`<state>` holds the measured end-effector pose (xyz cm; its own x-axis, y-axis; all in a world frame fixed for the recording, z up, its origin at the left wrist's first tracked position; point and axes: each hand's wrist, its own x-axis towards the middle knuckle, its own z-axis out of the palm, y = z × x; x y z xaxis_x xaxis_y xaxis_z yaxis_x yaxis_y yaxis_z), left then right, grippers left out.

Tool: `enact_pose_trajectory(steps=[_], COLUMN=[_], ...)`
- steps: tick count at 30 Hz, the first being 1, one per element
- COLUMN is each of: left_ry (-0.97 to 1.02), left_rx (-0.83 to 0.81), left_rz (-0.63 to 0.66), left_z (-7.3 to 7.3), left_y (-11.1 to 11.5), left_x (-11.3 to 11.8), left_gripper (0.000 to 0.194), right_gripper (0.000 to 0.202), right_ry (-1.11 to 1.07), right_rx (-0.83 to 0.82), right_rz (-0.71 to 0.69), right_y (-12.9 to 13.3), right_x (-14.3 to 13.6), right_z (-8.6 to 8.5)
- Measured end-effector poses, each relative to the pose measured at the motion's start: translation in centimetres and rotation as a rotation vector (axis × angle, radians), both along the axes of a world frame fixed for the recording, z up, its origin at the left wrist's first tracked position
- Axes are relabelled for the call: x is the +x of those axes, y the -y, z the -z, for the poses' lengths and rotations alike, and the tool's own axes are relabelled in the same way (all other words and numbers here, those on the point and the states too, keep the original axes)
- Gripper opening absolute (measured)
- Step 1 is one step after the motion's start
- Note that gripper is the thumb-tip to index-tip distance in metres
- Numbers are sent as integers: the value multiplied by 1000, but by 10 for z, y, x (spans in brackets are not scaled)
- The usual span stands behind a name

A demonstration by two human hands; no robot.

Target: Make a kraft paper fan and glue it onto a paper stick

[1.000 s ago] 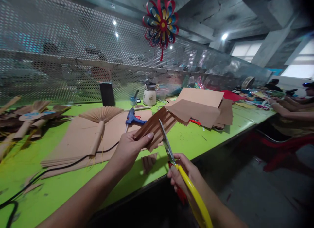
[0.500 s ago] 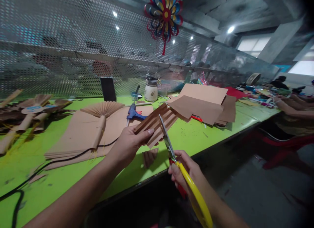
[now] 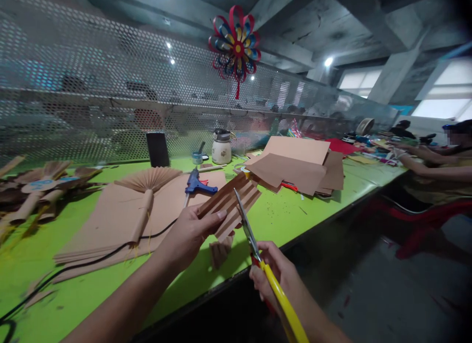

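Note:
My left hand pinches a pleated strip of brown paper by its near left end, thumb on top. In my right hand is a pair of scissors with yellow and red handles. Their blades point up and away from me, beside or over the right part of the pleated paper; whether they touch it I cannot tell. Under the paper, a small folded brown scrap lies on the green table. A blue glue gun rests just beyond my left hand.
Brown paper sheets lie at left with a paper fan on top. More fans are piled far left. A black cord crosses the table. Paper sheets, a jar and a mesh panel stand behind. Another person's arms show at right.
The view has tilted up, so the table and both hands sit lower in the picture. Both hands keep their hold on the paper and scissors.

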<state>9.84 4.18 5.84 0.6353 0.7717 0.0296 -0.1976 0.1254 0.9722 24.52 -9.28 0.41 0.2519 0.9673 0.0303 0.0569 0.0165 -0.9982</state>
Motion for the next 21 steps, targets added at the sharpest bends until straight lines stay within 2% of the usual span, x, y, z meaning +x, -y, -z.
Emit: enact_pose_trajectory(steps=[8, 15, 21], left_ry=[-6, -8, 22], left_rx=[3, -12, -67], left_rz=[39, 34, 34], left_z=[-2, 1, 0], left_y=[0, 0, 1], left_x=[1, 0, 2], left_gripper=[32, 27, 30], right_gripper=[53, 55, 56], right_ry=[1, -48, -49], right_rx=[-19, -36, -14], right_rz=[-18, 5, 24], right_y=[3, 2, 1], right_x=[-3, -5, -7], right_z=[-6, -2, 2])
